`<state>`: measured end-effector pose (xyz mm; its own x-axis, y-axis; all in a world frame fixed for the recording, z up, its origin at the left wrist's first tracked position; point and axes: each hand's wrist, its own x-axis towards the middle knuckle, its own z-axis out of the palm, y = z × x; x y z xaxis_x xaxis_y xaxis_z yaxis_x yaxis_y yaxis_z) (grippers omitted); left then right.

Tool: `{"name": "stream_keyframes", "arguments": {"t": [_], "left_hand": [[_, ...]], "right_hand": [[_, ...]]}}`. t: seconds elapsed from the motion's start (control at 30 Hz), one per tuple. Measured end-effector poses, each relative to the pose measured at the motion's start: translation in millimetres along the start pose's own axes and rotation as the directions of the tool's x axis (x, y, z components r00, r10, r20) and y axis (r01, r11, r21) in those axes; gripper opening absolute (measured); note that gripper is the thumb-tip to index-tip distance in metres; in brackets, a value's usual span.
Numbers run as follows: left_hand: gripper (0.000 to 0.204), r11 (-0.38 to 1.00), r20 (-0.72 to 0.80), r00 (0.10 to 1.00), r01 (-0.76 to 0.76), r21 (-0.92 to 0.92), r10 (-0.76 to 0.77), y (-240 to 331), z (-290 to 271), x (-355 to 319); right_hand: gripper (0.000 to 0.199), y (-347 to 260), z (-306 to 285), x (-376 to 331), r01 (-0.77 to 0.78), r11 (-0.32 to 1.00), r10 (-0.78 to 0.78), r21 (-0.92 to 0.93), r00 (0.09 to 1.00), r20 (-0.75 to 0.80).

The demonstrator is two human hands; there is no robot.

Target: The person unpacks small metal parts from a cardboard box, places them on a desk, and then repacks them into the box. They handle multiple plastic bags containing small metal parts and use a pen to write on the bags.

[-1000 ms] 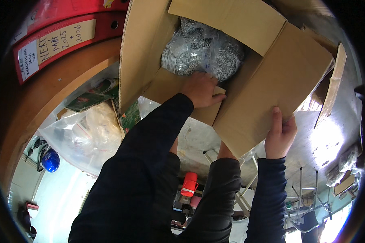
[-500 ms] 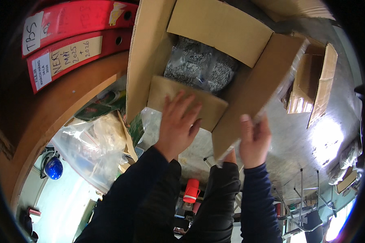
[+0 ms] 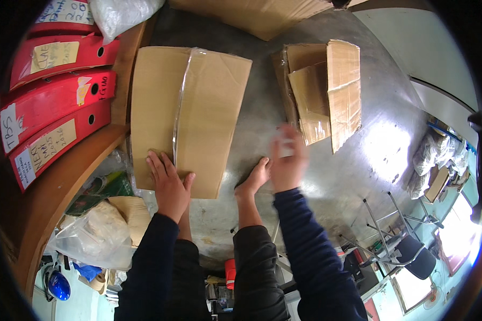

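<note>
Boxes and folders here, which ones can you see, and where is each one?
Closed cardboard box: brown, flat, clear tape along its seam, under the left hand.
Open cardboard box: brown, flaps up, beyond the blurred right hand.
Red binders: stacked at left, pale paper labels on the spines.
Clear plastic bag: crumpled, lower left.

I see a grey floor with a bright glare patch, a wooden shelf at left, and a folding chair lower right.

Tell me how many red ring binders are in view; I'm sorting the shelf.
4, stacked slantwise at the left edge: top binder partly cut off, second binder, third binder, lowest binder by the wooden ledge. More may lie out of view.
</note>
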<state>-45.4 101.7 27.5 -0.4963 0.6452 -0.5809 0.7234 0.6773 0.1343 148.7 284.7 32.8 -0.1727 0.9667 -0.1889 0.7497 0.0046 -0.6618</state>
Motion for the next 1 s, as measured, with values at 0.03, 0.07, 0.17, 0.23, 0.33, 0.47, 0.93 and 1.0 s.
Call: {"name": "stream_keyframes", "arguments": {"t": [0.03, 0.07, 0.17, 0.23, 0.33, 0.47, 0.93, 1.0], "left_hand": [[0.091, 1.0, -0.089, 0.996, -0.011, -0.028, 0.009, 4, 5, 2], [0.089, 0.998, -0.107, 0.994, 0.023, -0.061, -0.03, 9, 8, 5], [0.083, 0.987, -0.13, 0.986, 0.087, -0.132, -0.104, 26, -8, 2], [0.078, 0.967, -0.263, 0.965, -0.081, -0.241, 0.016, 49, -24, -1], [0.078, 0.677, -0.237, 0.872, -0.484, -0.555, 0.429, 112, -30, -2], [0.096, 0.562, 0.113, 0.89, -0.176, -0.808, 0.442, 226, 4, 44], [0.058, 0.599, 0.062, 0.945, -0.152, -0.786, 0.321, 254, 32, 142], [0.054, 0.626, 0.017, 0.921, -0.251, -0.738, 0.39, 237, 0, 95]], "right_hand": [[0.028, 21, -20, 15, -0.136, 0.987, 0.15, 0.082, 0.968, -0.199], [0.029, 45, -41, 32, -0.166, 0.983, 0.184, 0.084, 0.923, -0.338], [0.057, 115, -97, 77, -0.268, 0.962, 0.256, 0.059, 0.797, -0.548], [0.08, 159, -113, 101, -0.389, 0.918, 0.311, -0.078, 0.828, -0.466], [0.097, 225, -133, 158, -0.339, 0.846, 0.227, -0.412, 0.928, -0.296], [0.114, 274, -133, 226, -0.159, 0.816, 0.04, -0.556, 0.975, -0.221], [0.03, 269, -115, 26, -0.653, 0.448, 0.573, 0.611, 0.734, 0.364], [0.038, 231, -145, -17, -0.635, 0.425, 0.578, 0.646, 0.739, 0.346]]}}
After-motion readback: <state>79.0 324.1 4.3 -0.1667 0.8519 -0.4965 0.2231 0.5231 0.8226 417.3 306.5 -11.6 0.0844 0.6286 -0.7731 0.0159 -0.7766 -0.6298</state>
